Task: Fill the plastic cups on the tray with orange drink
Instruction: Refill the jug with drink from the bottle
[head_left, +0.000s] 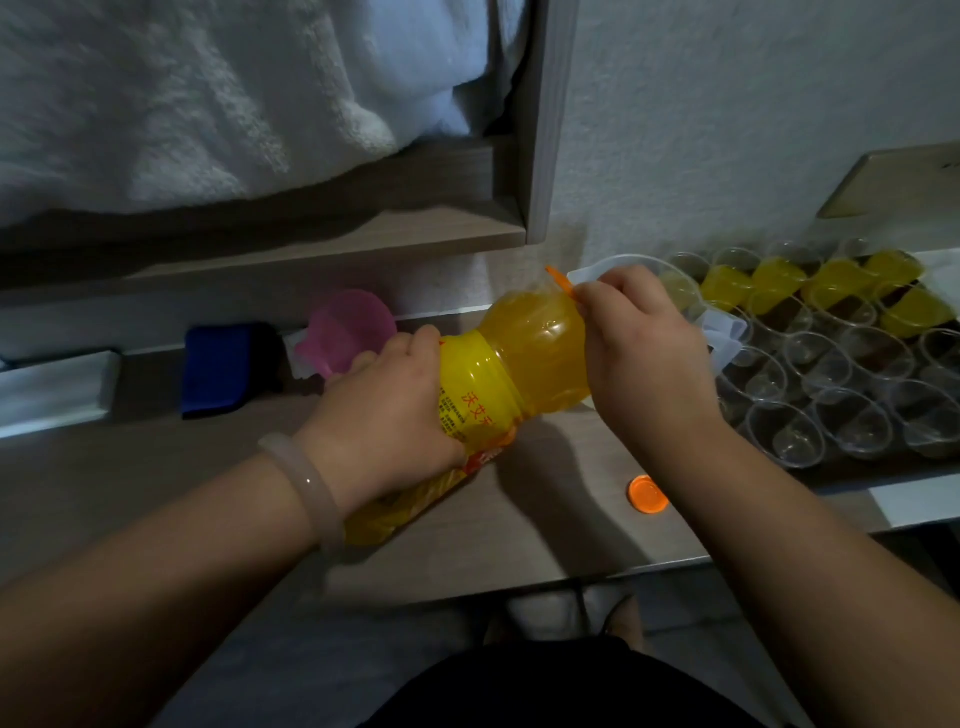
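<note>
over the desk (545, 519), the left hand (384, 410) gripped the tilted orange drink bottle (530, 353) round its middle. the right hand (644, 353) pinched its neck, beside the tray (584, 274). one orange cap (647, 494) lay near the desk's front edge. at least five plastic cups (779, 278) held drink; many stood empty.

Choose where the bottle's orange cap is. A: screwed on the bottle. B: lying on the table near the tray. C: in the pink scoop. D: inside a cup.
B: the orange cap lies on the table near the tray, while the left hand and right hand both hold the bottle.
</note>
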